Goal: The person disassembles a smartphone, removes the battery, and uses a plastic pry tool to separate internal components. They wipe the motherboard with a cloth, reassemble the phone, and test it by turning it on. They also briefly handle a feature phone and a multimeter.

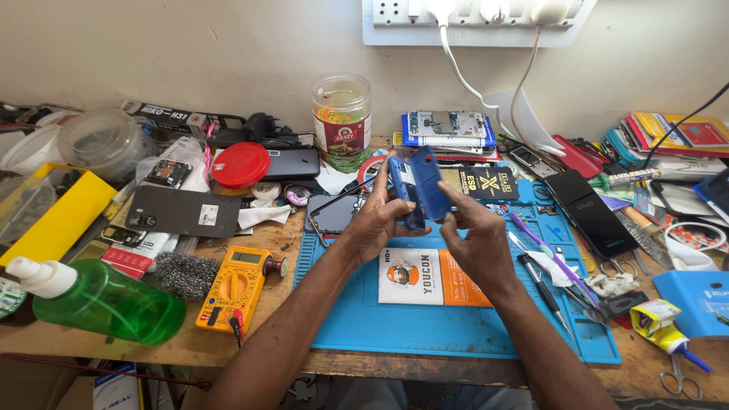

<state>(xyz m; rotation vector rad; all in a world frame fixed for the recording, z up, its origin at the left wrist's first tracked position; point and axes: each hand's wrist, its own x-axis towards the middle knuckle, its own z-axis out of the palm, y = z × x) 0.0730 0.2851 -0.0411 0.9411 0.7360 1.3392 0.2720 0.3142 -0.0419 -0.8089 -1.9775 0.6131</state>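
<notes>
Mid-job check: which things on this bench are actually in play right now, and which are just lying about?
In play:
left hand and right hand, both gripping the blue phone housing
blue work mat beneath them

Lying about:
yellow multimeter
green spray bottle
red lid
clear jar
black phone
steel wool

You are holding the phone shell (420, 186) above the mat (425, 323) lying at the centre of the worktop (190, 345). The multimeter (234, 287) is lying at nine o'clock of the mat, the jar (342, 121) standing at twelve, the tweezers (543, 288) lying at three.
</notes>
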